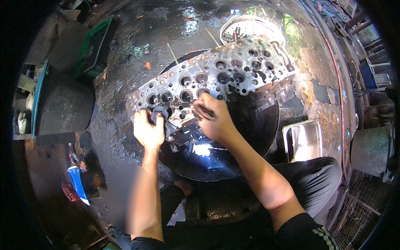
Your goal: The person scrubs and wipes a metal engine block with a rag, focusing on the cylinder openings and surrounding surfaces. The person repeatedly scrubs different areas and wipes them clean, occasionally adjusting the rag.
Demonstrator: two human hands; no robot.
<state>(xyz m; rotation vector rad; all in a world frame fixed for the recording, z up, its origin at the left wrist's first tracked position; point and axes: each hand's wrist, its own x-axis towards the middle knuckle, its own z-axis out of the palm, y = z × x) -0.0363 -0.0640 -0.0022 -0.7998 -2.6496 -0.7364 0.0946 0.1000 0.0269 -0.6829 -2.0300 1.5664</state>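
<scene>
A long metal engine cylinder head (pixel 212 81) lies tilted across a wide dark round basin (pixel 258 137), its face up with rows of round valve ports and small holes. My left hand (pixel 150 130) is closed on a dark, grimy rag (pixel 160 113) and presses it against the near left end of the head. Over the near middle ports, my right hand (pixel 214 116) is closed around a dark, slim tool (pixel 204 111), whose kind I cannot make out. Its working end is hidden by my fingers.
Behind the head's right end stands a round white tub (pixel 254 28) with coil springs in it. A rectangular metal tray (pixel 303 139) sits at the right by my knee. To the left are a green-rimmed crate (pixel 93 48) and a blue-and-white packet (pixel 77 183). The floor is wet and oily.
</scene>
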